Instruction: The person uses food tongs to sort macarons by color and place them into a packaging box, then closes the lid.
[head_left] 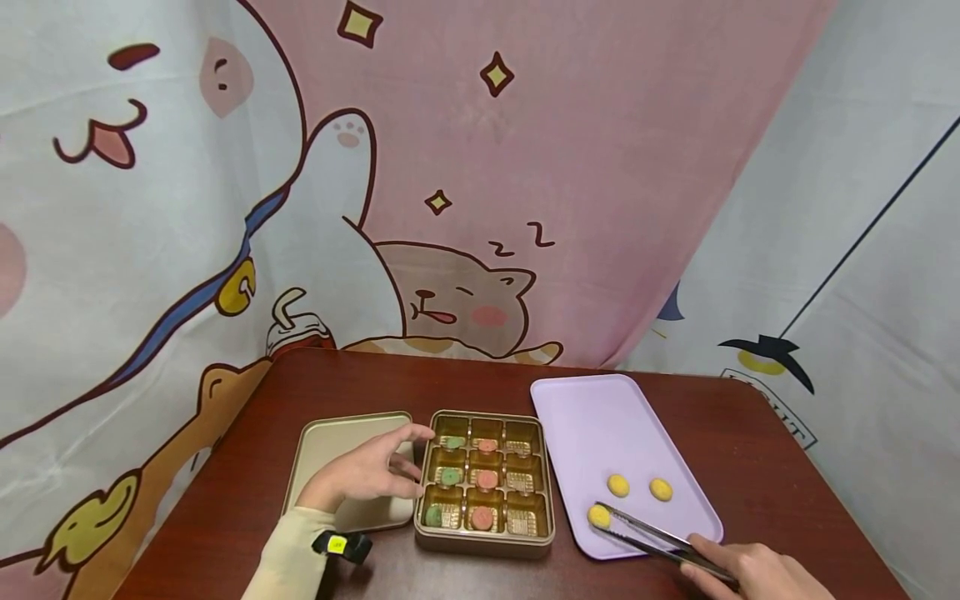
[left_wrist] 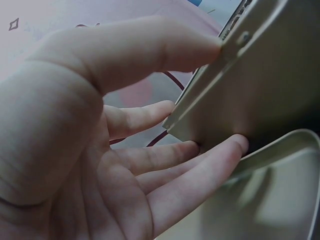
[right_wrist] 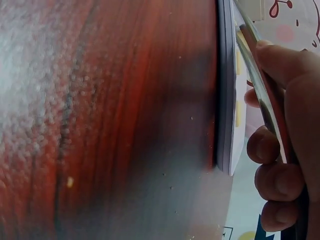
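In the head view a gold tin (head_left: 483, 546) with a divided gold insert holds green cookies (head_left: 450, 477) down its left column and pink cookies (head_left: 487, 479) down its middle one. Only the ridged gold floor shows in the right column. My left hand (head_left: 371, 471) touches the tin's left side, fingers and thumb spread along its wall (left_wrist: 240, 95). Metal tongs (head_left: 652, 537) are gripped in my right hand (head_left: 750, 571). Their tips lie on either side of a yellow cookie (head_left: 599, 517) at the near left of a lilac tray (head_left: 600, 425); whether it is lifted I cannot tell.
Two more yellow cookies, a left one (head_left: 618, 485) and a right one (head_left: 661, 489), lie on the tray. A beige lid (head_left: 330, 442) rests left of the tin, partly under my left hand. The dark red table (head_left: 465, 383) ends at a cartoon-printed curtain (head_left: 600, 167).
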